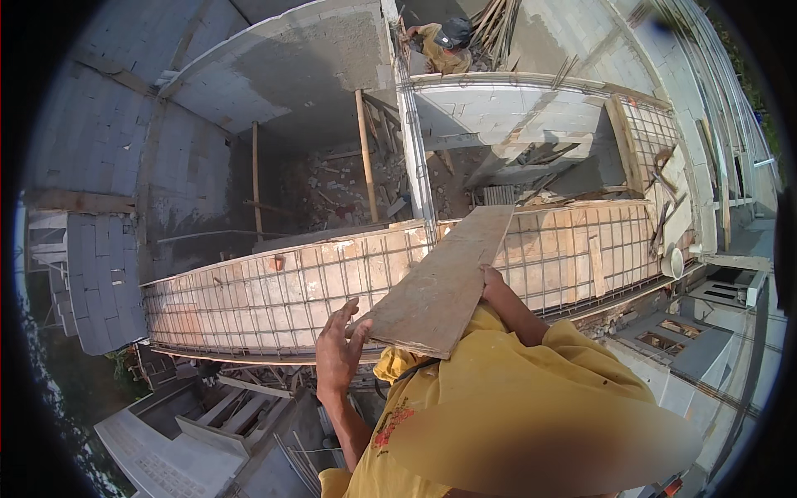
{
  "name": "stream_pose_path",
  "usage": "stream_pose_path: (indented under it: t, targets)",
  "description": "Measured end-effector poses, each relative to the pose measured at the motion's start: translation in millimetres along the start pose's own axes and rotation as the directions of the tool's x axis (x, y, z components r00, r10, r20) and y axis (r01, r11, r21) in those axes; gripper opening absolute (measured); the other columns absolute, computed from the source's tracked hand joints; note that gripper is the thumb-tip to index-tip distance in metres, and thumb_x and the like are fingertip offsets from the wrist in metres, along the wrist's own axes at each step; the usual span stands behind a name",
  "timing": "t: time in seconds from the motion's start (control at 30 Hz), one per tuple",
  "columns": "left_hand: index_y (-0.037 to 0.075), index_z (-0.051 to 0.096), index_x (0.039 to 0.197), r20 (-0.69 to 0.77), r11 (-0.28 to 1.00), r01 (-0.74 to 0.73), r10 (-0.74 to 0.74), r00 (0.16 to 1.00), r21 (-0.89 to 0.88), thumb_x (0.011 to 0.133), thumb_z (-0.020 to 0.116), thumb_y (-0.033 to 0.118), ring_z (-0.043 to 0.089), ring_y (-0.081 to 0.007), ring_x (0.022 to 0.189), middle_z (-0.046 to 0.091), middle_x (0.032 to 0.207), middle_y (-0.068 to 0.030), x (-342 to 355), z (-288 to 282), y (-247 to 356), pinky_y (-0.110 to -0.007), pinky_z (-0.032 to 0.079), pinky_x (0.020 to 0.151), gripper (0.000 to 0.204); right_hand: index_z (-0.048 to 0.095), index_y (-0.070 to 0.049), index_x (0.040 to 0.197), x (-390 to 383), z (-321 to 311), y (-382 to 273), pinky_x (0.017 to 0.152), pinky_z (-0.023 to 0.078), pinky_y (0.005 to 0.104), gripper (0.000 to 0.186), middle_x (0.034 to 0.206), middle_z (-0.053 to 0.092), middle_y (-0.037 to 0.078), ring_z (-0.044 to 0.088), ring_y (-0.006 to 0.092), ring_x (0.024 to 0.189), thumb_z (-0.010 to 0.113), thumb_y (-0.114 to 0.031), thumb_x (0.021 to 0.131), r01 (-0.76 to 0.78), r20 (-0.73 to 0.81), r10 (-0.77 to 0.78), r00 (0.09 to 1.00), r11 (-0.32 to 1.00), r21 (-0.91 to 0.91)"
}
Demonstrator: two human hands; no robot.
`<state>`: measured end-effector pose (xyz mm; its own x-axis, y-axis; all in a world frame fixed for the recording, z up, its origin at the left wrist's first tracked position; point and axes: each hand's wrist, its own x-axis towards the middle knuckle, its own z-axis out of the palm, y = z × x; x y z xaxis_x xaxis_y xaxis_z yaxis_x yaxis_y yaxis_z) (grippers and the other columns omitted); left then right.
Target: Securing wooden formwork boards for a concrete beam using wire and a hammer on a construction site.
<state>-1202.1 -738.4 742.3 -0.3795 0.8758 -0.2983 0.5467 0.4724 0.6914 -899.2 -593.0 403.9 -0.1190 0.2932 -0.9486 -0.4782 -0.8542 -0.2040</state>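
Note:
A long flat wooden board (444,278) slants across the middle, its near end by my yellow shirt and its far end over the formwork. My right hand (493,286) grips its right edge, the fingers partly hidden behind the wood. At the board's near left corner is my left hand (335,349), fingers stretched out and apart, the thumb close to the edge. Whether the thumb touches the wood I cannot tell. Under the board runs a mesh of steel reinforcing bars (324,280) over a plywood formwork deck (249,309).
Beyond the deck's far edge, wooden props (366,158) stand in a deep, rubble-strewn room. Another person (444,46) works near the top, by a block wall (515,108). Tools (662,203) and a pale bucket-like container (673,262) sit at the right. Lower roofs (174,456) lie behind me.

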Motion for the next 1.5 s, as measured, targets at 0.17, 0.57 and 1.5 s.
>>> stream_pose_path:
  t: [0.17,0.57,1.5]
  targets:
    - [-0.002,0.052,0.130,0.104,0.997,0.077,-0.076,0.992,-0.007,0.091,0.064,0.019,0.064,-0.0272,0.103,0.063,0.115,-0.0230,6.4,5.3,-19.6,-0.034,0.058,0.072,0.046,0.043,-0.004,0.130,-29.5,27.5,6.6,0.089,0.052,0.0555,0.038,0.121,0.057,0.019,0.062,0.0382,0.103,0.047,-0.019,0.096,0.005,-0.077,-0.006,0.997,1.000,-0.015]
    - [0.002,0.055,0.129,0.117,0.993,0.093,-0.100,0.988,0.066,0.090,0.065,0.022,0.065,-0.0329,0.101,0.064,0.113,-0.0217,33.2,37.6,2.0,-0.039,0.052,0.082,0.044,0.049,-0.001,0.122,3.6,14.6,-5.0,0.081,0.056,0.0557,0.036,0.112,0.061,0.019,0.066,0.0361,0.094,0.053,-0.022,0.093,0.039,-0.161,-0.041,0.986,0.999,-0.017]
    - [0.002,0.056,0.128,0.142,0.988,0.152,-0.147,0.979,-0.024,0.089,0.065,0.021,0.067,-0.0324,0.096,0.066,0.108,-0.0218,16.8,47.3,-13.7,-0.040,0.053,0.079,0.044,0.053,-0.003,0.119,21.1,22.4,10.0,0.080,0.056,0.0514,0.032,0.108,0.064,0.016,0.066,0.0315,0.093,0.048,-0.023,0.095,0.030,-0.175,-0.038,0.984,0.998,-0.049]
